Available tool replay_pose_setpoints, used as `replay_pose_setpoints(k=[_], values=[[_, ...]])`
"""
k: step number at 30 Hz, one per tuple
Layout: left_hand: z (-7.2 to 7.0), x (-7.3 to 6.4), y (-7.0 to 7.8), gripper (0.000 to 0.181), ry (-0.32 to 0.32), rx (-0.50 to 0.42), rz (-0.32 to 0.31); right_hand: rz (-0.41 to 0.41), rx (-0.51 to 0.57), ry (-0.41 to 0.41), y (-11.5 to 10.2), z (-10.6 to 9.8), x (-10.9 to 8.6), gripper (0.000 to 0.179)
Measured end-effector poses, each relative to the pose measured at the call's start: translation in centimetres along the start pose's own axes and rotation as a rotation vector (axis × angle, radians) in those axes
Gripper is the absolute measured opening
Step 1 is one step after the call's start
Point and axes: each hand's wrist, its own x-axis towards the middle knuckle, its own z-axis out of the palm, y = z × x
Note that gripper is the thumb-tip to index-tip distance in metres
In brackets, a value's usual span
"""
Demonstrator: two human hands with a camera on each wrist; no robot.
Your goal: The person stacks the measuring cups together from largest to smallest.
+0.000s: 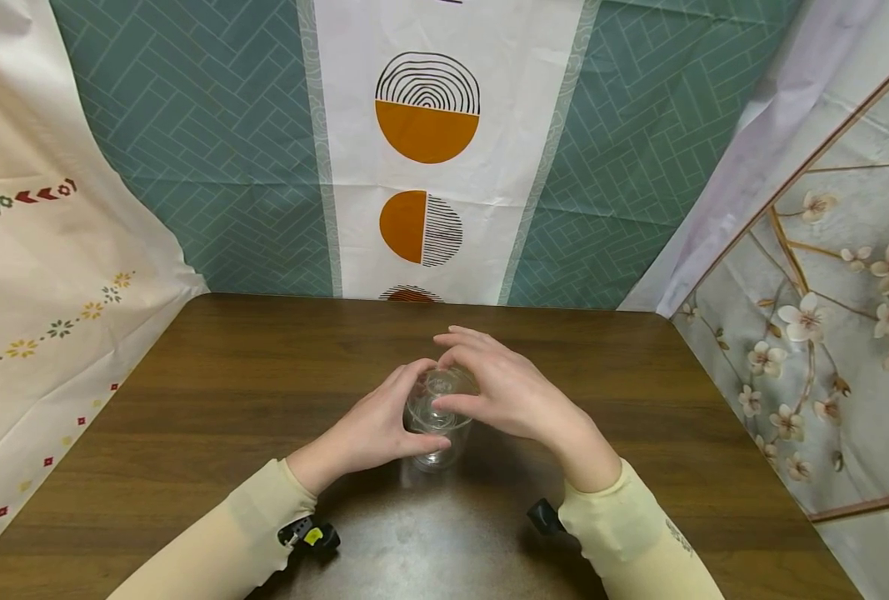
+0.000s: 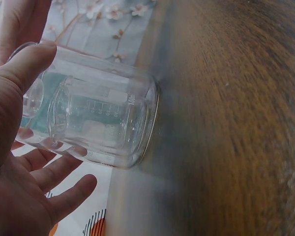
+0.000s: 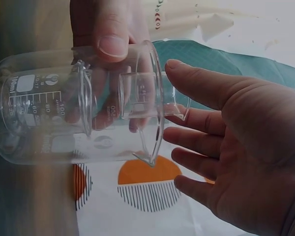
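A large clear glass beaker (image 3: 64,156) stands upright on the table. My left hand (image 1: 380,421) grips its side, with the thumb near and the fingers around the far side. Inside it, at the bottom, sits a smaller beaker (image 2: 96,113) with a 100 ml scale. My right hand (image 1: 507,387) is over the mouth, pinching a still smaller beaker (image 3: 140,96) near its rim between thumb and fingers. That smallest beaker is partly within the large one, its base a little above the 100 ml beaker's rim. In the head view, the hands partly cover the glass.
The brown wooden table (image 1: 264,358) extends around the beakers. Patterned cloth (image 1: 212,150) hangs behind it, with a cream cloth (image 1: 54,275) at the left and a floral cloth (image 1: 804,358) at the right. Black wrist cameras (image 1: 545,517) hang below the sleeves.
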Motion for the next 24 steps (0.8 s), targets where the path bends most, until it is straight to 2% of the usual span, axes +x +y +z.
replay_pose_setpoints(k=[24], values=[[0.1, 0.0, 0.0, 0.102, 0.003, -0.004, 0.008, 0.04, -0.041, -0.041, 0.1, 1.6, 0.6, 0.036]])
